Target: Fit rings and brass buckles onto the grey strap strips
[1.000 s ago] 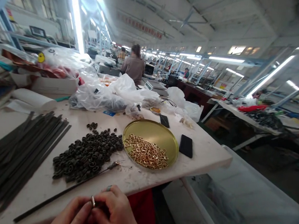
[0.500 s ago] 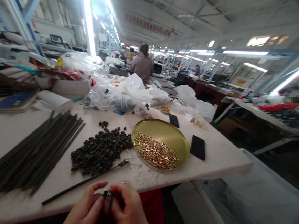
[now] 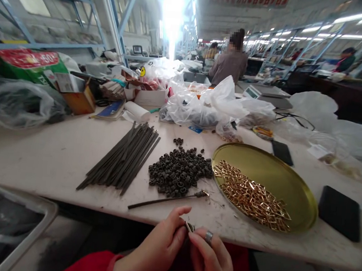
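In front of the table edge, my left hand [image 3: 164,243] and my right hand [image 3: 211,252] meet, fingertips pinched together on a small metal buckle [image 3: 189,226]. Only its shiny edge and a dark bit beside it show; fingers cover the rest. A ring is on a finger of my right hand. Just beyond lies a dark strap [image 3: 163,201] with a gold-coloured piece at its tip. Behind it spreads a heap of small dark loops [image 3: 180,169]. A round golden tray [image 3: 260,158] to the right bears a pile of gold-coloured rectangular buckles [image 3: 253,195].
A bundle of dark strips [image 3: 123,156] lies on the table left of the loops. Two dark phones [image 3: 340,212] rest right of the tray. Plastic bags [image 3: 198,107] line the back. At lower left stands a bin [image 3: 40,224]. A person [image 3: 229,64] is farther off, facing away.
The view has swung left, so everything on the table sits farther right. Both hands stay together on the buckle, with its shiny edge now turned upward between the fingertips.
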The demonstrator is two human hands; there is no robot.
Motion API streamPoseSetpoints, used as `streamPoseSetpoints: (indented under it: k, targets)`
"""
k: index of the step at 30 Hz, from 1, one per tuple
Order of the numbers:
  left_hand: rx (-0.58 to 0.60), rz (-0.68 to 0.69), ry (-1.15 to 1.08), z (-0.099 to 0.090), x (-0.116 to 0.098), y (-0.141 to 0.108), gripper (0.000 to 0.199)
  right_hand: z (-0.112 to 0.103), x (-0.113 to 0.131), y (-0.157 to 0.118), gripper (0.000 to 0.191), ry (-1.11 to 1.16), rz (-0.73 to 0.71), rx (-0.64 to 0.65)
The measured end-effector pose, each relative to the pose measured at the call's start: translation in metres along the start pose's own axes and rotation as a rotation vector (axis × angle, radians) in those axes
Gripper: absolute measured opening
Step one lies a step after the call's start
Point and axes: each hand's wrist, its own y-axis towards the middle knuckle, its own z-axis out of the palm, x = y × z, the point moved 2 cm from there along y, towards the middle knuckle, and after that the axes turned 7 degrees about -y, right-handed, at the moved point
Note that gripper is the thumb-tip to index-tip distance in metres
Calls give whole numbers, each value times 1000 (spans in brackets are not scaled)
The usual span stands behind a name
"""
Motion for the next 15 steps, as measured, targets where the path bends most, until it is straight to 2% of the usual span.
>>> streamPoseSetpoints:
  k: [6, 11, 13, 15]
  targets:
    - [37, -8, -46, -2, 5, 1, 40, 4, -6, 1, 34, 74, 225, 59]
    - [-9, -9, -72, -3, 9, 1, 38, 5, -3, -3, 38, 145, 182, 80]
    - [-38, 7, -81, -3, 8, -1, 33, 7, -3, -6, 33, 213, 311, 96]
    - [-70, 35, -61, -4, 4, -3, 27, 10, -4, -7, 23, 352, 520, 158]
